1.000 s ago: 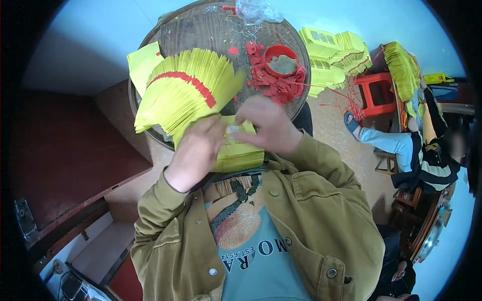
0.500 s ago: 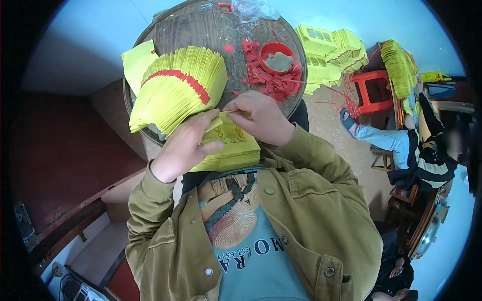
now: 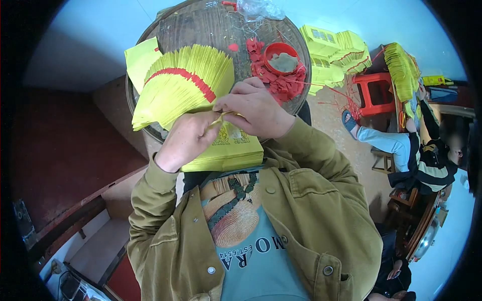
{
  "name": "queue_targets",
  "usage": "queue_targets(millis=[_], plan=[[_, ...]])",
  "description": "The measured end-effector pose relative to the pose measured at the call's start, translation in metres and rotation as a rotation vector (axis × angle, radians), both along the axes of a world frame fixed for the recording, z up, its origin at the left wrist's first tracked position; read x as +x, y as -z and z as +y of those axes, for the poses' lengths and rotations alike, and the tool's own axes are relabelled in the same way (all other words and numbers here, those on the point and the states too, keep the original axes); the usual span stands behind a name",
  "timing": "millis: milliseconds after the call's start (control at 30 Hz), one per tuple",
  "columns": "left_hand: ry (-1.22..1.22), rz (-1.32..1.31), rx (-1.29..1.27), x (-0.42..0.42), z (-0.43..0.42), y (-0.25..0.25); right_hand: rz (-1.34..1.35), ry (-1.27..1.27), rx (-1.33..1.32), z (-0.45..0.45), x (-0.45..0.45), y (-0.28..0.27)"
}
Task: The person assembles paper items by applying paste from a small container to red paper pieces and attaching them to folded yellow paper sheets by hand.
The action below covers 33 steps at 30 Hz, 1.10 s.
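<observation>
My left hand (image 3: 192,134) and my right hand (image 3: 255,109) meet over a stack of printed yellow paper (image 3: 226,153) at my lap. The fingers of both pinch a folded edge of yellow paper (image 3: 221,118) at the top of this stack. Dark printed figures show on the paper below my fingertips. Just beyond my hands, a fanned bundle of yellow papers (image 3: 188,83) with a red strip across it lies on the round wooden table (image 3: 201,25). My fingertips hide part of the fold.
A red tub of grey paste (image 3: 281,61) stands among red paper scraps (image 3: 286,89) on the table. A clear plastic bag (image 3: 261,9) lies at its far edge. Yellow paper bundles (image 3: 326,42) and a red stool (image 3: 374,93) are to the right. Another person (image 3: 432,155) sits there.
My right hand has moved left and closer to my left hand. Both thumbs now press on the paper edge, which is folded between my fingers. My left thumb has drawn in.
</observation>
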State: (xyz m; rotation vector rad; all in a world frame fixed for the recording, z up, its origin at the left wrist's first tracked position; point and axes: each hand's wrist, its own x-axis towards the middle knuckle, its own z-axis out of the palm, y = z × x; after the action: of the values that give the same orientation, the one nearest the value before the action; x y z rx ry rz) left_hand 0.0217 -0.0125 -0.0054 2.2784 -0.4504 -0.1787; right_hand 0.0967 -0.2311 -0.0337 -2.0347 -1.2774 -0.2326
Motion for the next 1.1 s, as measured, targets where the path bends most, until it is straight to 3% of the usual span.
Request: queue_targets(millis=[100, 167, 233, 267, 333, 400, 467, 767, 867, 933, 967, 1033, 1100], plan=[[0.006, 0.061, 0.034, 0.000, 0.000, 0.007, -0.036, 0.023, -0.004, -0.003, 0.004, -0.004], [-0.153, -0.110, -0.092, 0.000, -0.002, 0.018, -0.073, 0.069, -0.032, -0.011, 0.015, -0.003], [-0.282, -0.087, -0.208, -0.001, -0.007, 0.021, 0.541, 0.311, 0.465, -0.020, 0.033, 0.009], [-0.421, -0.062, -0.314, -0.001, -0.008, 0.022, 0.535, 0.318, 0.463, -0.030, 0.038, 0.013], [-0.456, -0.094, -0.307, -0.002, -0.009, 0.021, 0.690, 0.516, 0.230, -0.052, 0.051, 0.018], [-0.510, -0.145, -0.334, -0.001, -0.011, 0.023, 0.803, 0.505, 0.129, -0.058, 0.058, 0.067], [-0.521, -0.139, -0.345, -0.001, -0.010, 0.024, 0.057, 0.396, -0.112, -0.054, 0.052, 0.093], [-0.532, -0.121, -0.314, -0.002, -0.010, 0.023, -0.396, 0.297, -0.308, -0.017, 0.066, 0.096], [-0.534, -0.107, -0.328, -0.001, -0.009, 0.023, -0.229, 0.402, -0.214, -0.023, 0.068, 0.096], [-0.520, -0.078, -0.329, -0.001, -0.010, 0.021, 0.258, 0.365, -0.010, -0.032, 0.070, 0.091], [-0.524, -0.082, -0.335, 0.000, -0.010, 0.021, 0.252, 0.361, -0.015, -0.038, 0.067, 0.088], [-0.407, -0.265, -0.167, 0.002, -0.010, 0.019, 0.930, 0.385, 0.372, -0.038, 0.046, 0.043], [-0.371, -0.213, -0.156, 0.002, -0.011, 0.017, 0.848, 0.299, 0.342, -0.043, 0.038, 0.008]])
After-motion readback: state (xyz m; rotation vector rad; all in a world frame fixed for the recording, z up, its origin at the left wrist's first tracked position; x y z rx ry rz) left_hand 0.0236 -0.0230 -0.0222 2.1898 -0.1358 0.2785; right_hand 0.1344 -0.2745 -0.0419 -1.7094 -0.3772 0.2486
